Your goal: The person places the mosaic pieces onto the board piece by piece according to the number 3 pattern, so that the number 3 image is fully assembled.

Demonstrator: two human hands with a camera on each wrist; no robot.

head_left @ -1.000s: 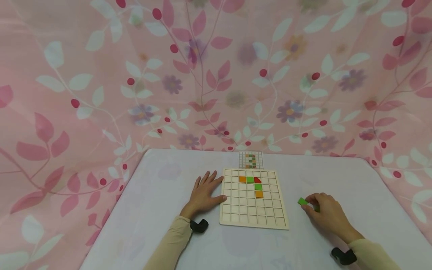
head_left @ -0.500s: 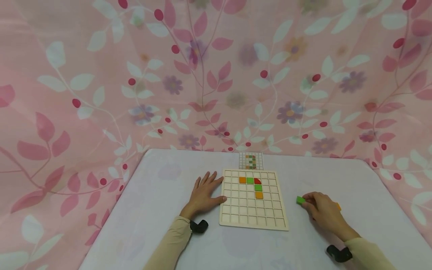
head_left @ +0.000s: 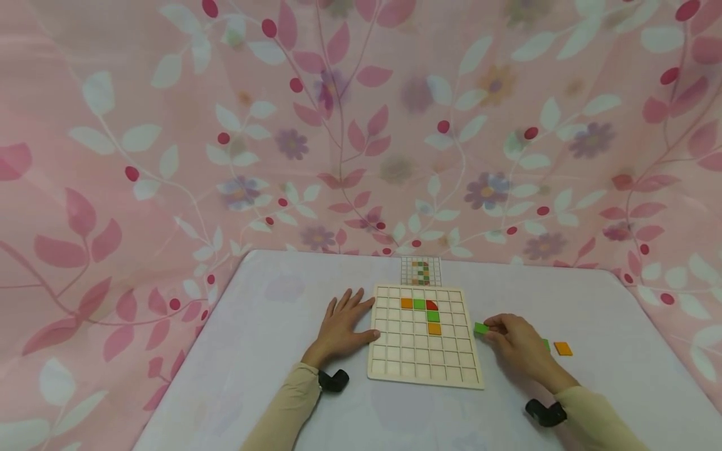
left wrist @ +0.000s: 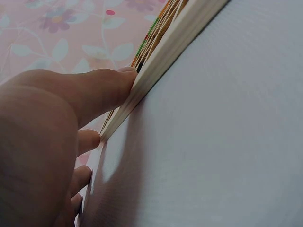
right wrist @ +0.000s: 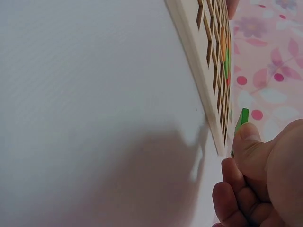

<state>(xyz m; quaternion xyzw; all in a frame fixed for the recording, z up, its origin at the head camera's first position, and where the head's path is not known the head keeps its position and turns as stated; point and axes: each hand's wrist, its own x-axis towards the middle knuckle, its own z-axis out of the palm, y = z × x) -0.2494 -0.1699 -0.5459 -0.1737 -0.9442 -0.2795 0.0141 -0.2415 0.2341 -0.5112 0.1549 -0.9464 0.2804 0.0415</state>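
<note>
My right hand (head_left: 520, 347) pinches a green square tile (head_left: 481, 329) between thumb and fingers, just off the right edge of a wooden grid board (head_left: 395, 366). In the right wrist view the same green tile (right wrist: 242, 118) stands out past the thumb tip. Spread along the board's left side, my left hand (head_left: 341, 327) touches the edge with its thumb and a fingertip; the left wrist view shows its thumb (left wrist: 106, 90) against the wooden rim (left wrist: 156, 66). Set in the board are orange tiles (head_left: 434, 329), green tiles (head_left: 433, 316) and a red rounded piece (head_left: 431, 305).
A printed pattern card (head_left: 420, 271) lies behind the board. To the right of the right hand rest an orange tile (head_left: 563, 348) and a green tile (head_left: 546, 345), the green one partly covered. A white cloth (head_left: 282, 313) covers the table, with a pink floral curtain (head_left: 361, 125) behind.
My right hand has moved left toward the board with the green tile, uncovering an orange tile and part of another green one. My left hand stays at the board's edge.
</note>
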